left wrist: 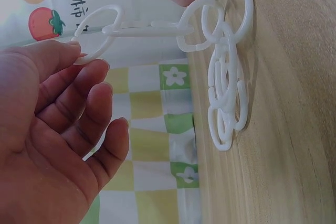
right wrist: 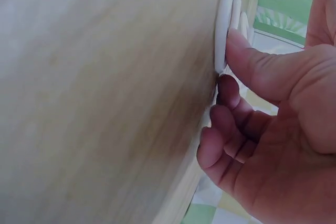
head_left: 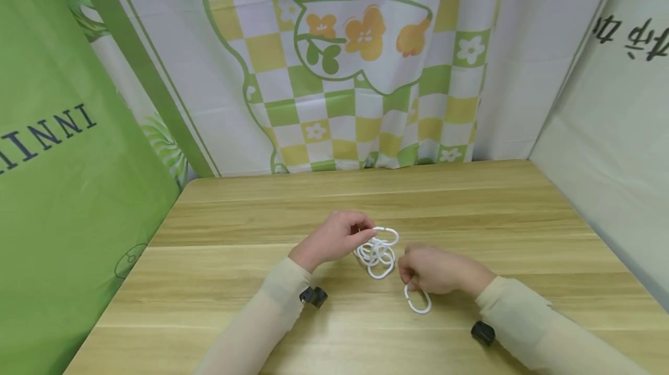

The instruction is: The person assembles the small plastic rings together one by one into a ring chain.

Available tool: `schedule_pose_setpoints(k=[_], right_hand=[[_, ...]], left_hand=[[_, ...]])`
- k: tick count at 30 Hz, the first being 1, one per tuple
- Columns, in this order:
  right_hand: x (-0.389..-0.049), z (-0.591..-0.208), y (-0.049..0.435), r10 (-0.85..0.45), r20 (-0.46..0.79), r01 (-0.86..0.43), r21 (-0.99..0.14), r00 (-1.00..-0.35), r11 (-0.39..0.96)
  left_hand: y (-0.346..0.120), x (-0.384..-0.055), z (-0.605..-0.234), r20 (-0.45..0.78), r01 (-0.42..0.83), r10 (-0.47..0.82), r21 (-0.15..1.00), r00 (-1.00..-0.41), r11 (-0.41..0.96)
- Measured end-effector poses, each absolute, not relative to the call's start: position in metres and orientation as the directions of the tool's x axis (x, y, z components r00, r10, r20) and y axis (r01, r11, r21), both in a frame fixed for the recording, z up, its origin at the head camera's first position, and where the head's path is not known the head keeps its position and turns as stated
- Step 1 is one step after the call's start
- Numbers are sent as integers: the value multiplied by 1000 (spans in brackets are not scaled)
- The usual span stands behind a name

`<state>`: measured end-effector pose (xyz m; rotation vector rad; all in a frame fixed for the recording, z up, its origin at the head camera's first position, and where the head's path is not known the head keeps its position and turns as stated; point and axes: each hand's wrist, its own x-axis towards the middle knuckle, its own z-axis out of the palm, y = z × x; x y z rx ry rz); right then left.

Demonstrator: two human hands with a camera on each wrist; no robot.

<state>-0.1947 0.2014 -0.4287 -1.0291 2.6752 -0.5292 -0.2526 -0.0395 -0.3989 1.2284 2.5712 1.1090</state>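
My left hand point(head_left: 334, 238) pinches a white oval plastic curtain ring point(left wrist: 117, 10) between thumb and index finger; the other fingers curl loosely below. That ring is linked to more white rings point(left wrist: 231, 93), a short chain that drops into a small heap on the tabletop. To the right of the heap, my right hand point(head_left: 438, 270) pinches a separate white ring point(head_left: 430, 303) with thumb and fingertips. In the right wrist view this ring point(right wrist: 222, 30) stands close over the wood, its far end overlapping other white plastic behind.
The wooden table point(head_left: 235, 299) reaches back to a checked, flowered curtain point(head_left: 334, 90). A green cloth point(head_left: 63, 218) hangs along the left side and a white printed cloth point(head_left: 617, 148) along the right. Small black devices point(head_left: 313, 296) sit at both wrists.
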Motion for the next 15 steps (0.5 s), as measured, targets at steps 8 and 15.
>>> schedule_pose_setpoints(k=[8,15], right_hand=[[-198,-416,213,-624,-29,-498,-574,-781,650],[-205,-386,221,-474,133,-433,-664,-870,610]], left_hand=[[-38,-253,-399,233,658,714,637,-661,401],[-35,-252,-401,251,675,725,634,-642,378]])
